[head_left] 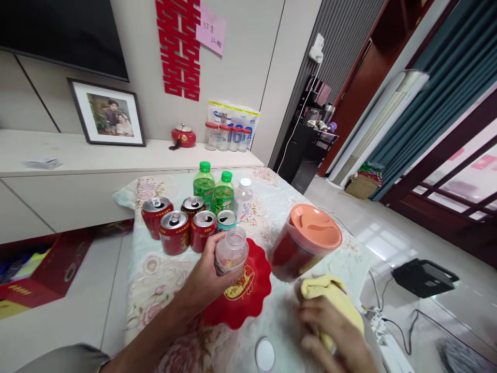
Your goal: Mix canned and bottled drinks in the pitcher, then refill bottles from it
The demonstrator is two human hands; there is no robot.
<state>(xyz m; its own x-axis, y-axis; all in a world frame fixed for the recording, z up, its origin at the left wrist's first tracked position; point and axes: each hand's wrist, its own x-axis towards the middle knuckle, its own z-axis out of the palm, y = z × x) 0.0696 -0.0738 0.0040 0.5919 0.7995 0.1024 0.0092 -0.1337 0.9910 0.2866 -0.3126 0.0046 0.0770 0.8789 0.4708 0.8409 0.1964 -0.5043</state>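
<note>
Bottle (232, 253) — clear, uncapped — in left hand (215, 273), fingers curled round, over red plate (261, 274). Right hand (337, 330) blurred at yellow cloth (340, 299), 4 o'clock from bottle; can't tell grip. White cap (265, 355) 5 o'clock, orange-lidded pitcher (292, 252) 3 o'clock.

Legible markings as seen from beside the table (163, 277)
Red paper characters (179, 49) on the wall panel: 囍, repeated downward; pink note (210, 30) next to them: handwritten, first line seems to begin 35, remainder uncertain; white-and-blue bag (233, 111) behind the jars (222, 141): large blue number, apparently 160, partly covered by the jars; yellow lettering on the red cans (174, 241), gold marking on the red plate (258, 298), labels on the green bottles (223, 199): present, too small or blurred to read
</note>
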